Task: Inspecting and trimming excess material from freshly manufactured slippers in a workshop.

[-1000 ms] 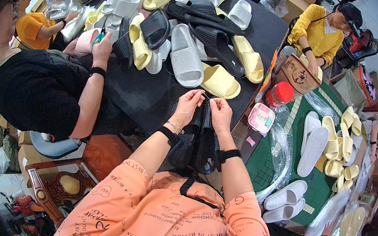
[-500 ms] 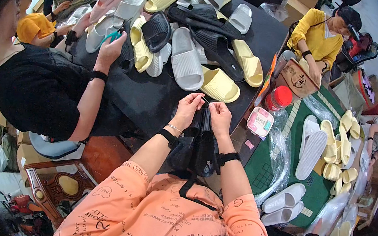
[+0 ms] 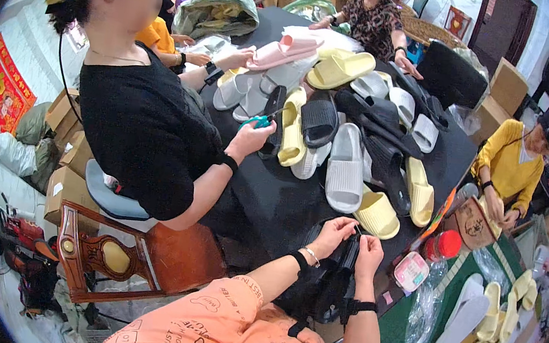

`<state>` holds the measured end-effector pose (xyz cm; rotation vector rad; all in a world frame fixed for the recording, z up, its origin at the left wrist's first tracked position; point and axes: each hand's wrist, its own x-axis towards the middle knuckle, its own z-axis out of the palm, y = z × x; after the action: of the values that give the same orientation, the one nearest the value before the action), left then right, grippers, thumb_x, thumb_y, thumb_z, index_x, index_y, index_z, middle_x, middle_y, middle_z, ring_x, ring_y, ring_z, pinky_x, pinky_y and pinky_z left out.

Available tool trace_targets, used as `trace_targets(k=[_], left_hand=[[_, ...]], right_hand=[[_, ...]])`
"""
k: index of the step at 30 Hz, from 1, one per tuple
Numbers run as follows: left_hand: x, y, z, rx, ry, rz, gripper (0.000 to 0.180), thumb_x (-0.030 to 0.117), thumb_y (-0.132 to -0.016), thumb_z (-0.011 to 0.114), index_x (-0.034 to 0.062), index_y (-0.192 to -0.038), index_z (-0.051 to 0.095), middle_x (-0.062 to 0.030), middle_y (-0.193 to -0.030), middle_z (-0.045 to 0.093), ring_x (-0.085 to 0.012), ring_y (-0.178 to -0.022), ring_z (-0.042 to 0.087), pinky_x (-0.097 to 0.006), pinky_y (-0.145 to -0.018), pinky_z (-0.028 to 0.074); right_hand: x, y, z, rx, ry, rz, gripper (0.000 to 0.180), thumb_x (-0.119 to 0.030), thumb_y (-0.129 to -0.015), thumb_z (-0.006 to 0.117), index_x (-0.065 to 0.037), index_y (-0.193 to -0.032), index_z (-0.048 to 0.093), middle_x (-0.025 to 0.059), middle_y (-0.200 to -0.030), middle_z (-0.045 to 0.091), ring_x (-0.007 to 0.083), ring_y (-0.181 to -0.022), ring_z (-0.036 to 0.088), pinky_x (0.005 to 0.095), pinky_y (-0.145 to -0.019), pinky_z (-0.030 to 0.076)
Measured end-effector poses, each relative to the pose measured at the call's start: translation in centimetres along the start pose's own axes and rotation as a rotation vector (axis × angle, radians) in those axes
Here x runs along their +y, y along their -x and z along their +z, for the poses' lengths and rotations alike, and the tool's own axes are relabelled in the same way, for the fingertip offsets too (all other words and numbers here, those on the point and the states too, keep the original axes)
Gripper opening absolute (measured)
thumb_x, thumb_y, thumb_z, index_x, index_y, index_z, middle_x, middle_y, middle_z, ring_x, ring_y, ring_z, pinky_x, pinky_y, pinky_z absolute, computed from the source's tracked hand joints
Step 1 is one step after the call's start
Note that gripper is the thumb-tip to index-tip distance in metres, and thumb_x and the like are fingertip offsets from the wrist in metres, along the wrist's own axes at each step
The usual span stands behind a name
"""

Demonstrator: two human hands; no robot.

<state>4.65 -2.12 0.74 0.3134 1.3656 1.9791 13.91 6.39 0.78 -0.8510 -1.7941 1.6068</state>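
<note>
My left hand (image 3: 336, 239) and my right hand (image 3: 368, 257) meet over the near edge of the black table (image 3: 265, 191). Thumb and fingers of both are pinched together, with a thin dark strand between the fingertips. Its kind is too small to tell. Directly beneath them is a pair of black slippers (image 3: 337, 282), partly covered by my hands and forearms. Just beyond my fingers lie a yellow ribbed slipper (image 3: 377, 214) and a grey slipper (image 3: 345, 170), the front of a mixed pile.
To the left a co-worker in black holds teal-handled scissors (image 3: 256, 123), beside a wooden chair (image 3: 182, 256). At right stand a red-lidded jar (image 3: 442, 245) and a pink-and-white tub (image 3: 411, 272). White slippers (image 3: 459, 316) lie on a green table (image 3: 430, 328). Other people sit around.
My view has swung up and left, so the scene sits lower and further right, and a person across the table now shows. My hands stay pinched together over the black slippers.
</note>
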Motion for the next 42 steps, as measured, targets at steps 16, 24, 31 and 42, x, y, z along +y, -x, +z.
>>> trace_targets(k=[16,24,31,42], left_hand=[[0.1,0.3,0.7,0.013,-0.006,-0.003,0.017,0.015,-0.088,0.054,0.0027,-0.098,0.059,0.0037,-0.076,0.054,-0.0032,-0.067,0.046,-0.017,-0.059,0.038],[0.6,-0.2,0.2,-0.015,-0.24,0.129,0.017,0.016,-0.087,0.055,0.0024,-0.096,0.061,0.0044,-0.074,0.054,-0.0025,-0.064,0.044,-0.017,-0.056,0.036],[0.4,-0.2,0.3,-0.022,-0.164,0.021,0.016,0.013,-0.085,0.057,0.0001,-0.094,0.062,0.0046,-0.073,0.055,-0.0024,-0.06,0.042,-0.016,-0.055,0.035],[0.9,0.0,0.3,-0.072,-0.159,-0.077,0.018,0.015,-0.082,0.061,-0.0004,-0.09,0.065,0.003,-0.07,0.056,-0.0029,-0.059,0.042,-0.017,-0.054,0.034]], right_hand=[[-0.5,0.3,-0.6,0.019,0.017,0.044,0.01,-0.009,-0.081,0.059,0.0,-0.077,0.057,-0.0002,-0.07,0.057,0.0055,-0.063,0.051,0.0207,-0.059,0.042],[-1.2,-0.4,0.7,-0.004,0.134,-0.094,0.018,-0.018,-0.081,0.06,0.0,-0.084,0.061,0.0084,-0.072,0.063,0.0108,-0.066,0.058,0.0259,-0.062,0.046],[-0.1,-0.6,0.7,-0.01,0.033,-0.041,0.014,-0.014,-0.081,0.06,0.0,-0.083,0.06,0.0043,-0.066,0.061,0.0064,-0.059,0.054,0.0225,-0.056,0.043],[0.3,-0.7,0.5,-0.058,-0.078,0.04,0.012,-0.011,-0.084,0.058,0.001,-0.083,0.059,-0.0019,-0.072,0.058,0.0027,-0.064,0.049,0.0182,-0.058,0.04]])
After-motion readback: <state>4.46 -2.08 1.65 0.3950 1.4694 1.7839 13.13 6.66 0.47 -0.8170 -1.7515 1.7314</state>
